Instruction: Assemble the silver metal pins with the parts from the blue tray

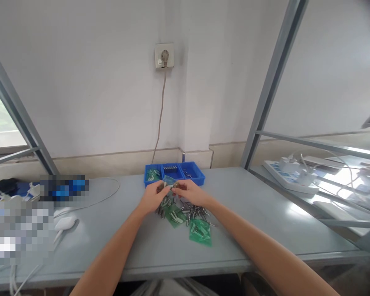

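My left hand [154, 198] and my right hand [193, 192] meet over the table, fingertips pinched together. A small clear-green plastic bag [169, 180] sticks up from the fingers of my left hand. What the right fingertips pinch is too small to make out. Beneath both hands lies a loose pile of small metal pins [197, 211]. Two green plastic bags with pale metallic pieces inside, one bag [175, 216] under the hands and another bag [200, 231] nearer the front edge, lie beside the pile. Just behind stands a blue compartment tray [200, 177].
Filled green bags [153, 174] sit in the tray's left compartment, and dark metal parts [170, 169] in its middle one. White cables and a white adapter [65, 223] lie at left. Beyond the frame post [267, 88] at right is a power strip [291, 177].
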`<action>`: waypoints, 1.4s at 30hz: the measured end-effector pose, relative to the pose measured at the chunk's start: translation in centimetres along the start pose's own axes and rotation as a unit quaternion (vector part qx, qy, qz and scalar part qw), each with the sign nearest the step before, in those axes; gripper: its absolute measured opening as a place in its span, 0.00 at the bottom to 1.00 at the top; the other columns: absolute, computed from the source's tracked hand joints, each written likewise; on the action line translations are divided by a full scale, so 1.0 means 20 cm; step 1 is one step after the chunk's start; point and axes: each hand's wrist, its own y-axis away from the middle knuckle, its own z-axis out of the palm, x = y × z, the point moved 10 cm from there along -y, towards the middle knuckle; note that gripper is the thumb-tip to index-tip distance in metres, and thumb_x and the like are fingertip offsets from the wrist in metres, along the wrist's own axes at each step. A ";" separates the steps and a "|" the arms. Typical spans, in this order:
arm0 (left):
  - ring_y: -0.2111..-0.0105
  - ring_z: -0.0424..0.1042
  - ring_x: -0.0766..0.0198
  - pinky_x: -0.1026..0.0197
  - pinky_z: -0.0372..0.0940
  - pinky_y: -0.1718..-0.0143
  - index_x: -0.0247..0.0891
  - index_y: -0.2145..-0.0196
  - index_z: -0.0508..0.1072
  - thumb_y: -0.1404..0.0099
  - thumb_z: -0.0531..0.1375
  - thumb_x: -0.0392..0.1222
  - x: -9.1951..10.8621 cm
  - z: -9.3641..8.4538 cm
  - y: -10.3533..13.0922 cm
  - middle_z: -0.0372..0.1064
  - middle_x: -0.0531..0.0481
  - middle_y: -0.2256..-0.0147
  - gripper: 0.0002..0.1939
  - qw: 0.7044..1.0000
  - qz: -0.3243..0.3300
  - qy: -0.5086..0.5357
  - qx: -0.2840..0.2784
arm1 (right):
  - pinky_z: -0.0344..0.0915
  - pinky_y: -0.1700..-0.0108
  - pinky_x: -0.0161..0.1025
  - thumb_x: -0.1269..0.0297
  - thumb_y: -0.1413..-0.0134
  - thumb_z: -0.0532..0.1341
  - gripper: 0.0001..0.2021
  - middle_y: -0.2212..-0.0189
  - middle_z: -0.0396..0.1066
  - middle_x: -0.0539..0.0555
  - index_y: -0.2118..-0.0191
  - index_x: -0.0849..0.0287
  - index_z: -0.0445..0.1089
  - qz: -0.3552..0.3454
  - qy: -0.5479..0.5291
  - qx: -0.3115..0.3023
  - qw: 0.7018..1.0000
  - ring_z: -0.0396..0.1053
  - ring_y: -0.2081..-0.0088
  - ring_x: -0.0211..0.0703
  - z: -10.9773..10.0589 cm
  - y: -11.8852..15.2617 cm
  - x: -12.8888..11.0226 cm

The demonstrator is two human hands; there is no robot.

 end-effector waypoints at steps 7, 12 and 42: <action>0.77 0.56 0.68 0.66 0.53 0.76 0.35 0.73 0.69 0.38 0.57 0.51 -0.01 0.00 0.00 0.60 0.54 0.78 0.16 1.000 -0.009 -0.009 0.004 | 0.59 0.69 0.36 0.47 0.44 0.56 0.18 0.73 0.67 0.50 0.67 0.60 0.66 -0.008 -0.005 0.017 1.000 0.62 0.73 0.37 -0.02 0.00 -0.02; 0.77 0.55 0.69 0.66 0.53 0.76 0.36 0.74 0.67 0.38 0.56 0.49 -0.01 0.00 0.00 0.58 0.55 0.77 0.14 1.000 -0.005 -0.010 0.002 | 0.61 0.69 0.37 0.49 0.47 0.59 0.16 0.73 0.68 0.51 0.68 0.60 0.66 -0.008 -0.011 0.034 0.999 0.63 0.72 0.38 -0.02 0.00 -0.04; 0.69 0.66 0.65 0.62 0.62 0.67 0.39 0.63 0.70 0.35 0.56 0.43 0.11 -0.14 0.02 0.70 0.48 0.64 0.07 0.979 0.083 -0.129 0.132 | 0.62 0.70 0.35 0.69 0.58 0.57 0.23 0.60 0.74 0.54 0.51 0.56 0.66 0.007 -0.180 0.025 0.983 0.66 0.74 0.34 -0.03 -0.02 0.02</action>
